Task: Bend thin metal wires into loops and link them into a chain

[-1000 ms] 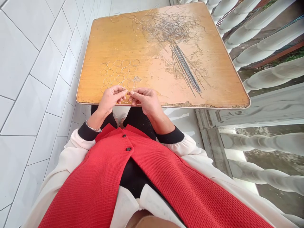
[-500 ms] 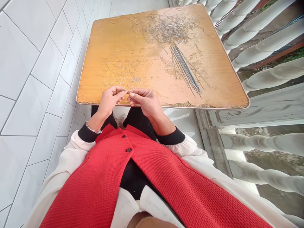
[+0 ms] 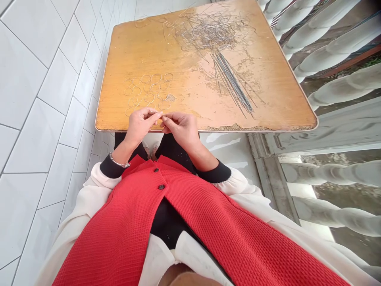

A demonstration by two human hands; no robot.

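My left hand [image 3: 139,126] and my right hand [image 3: 180,128] rest at the near edge of a worn wooden tabletop [image 3: 143,51], their fingertips pinched together around a thin metal wire [image 3: 160,118]. The fingers hide most of that wire. Just beyond my left hand lies a group of interlinked wire rings [image 3: 147,92]. Farther right is a bundle of straight wires [image 3: 232,82]. A tangled heap of wire scraps [image 3: 210,31] sits at the far side of the tabletop.
White floor tiles [image 3: 38,119] lie to the left of the table. To the right stands a white balustrade with twisted balusters [image 3: 336,51]. The table's veneer is chipped along its near edge [image 3: 235,128]. My lap and red knitted vest [image 3: 119,222] lie below.
My fingertips have shifted slightly together on the wire, and the view has tilted a little, moving the table upward. The rings and wire piles have not moved on the table.
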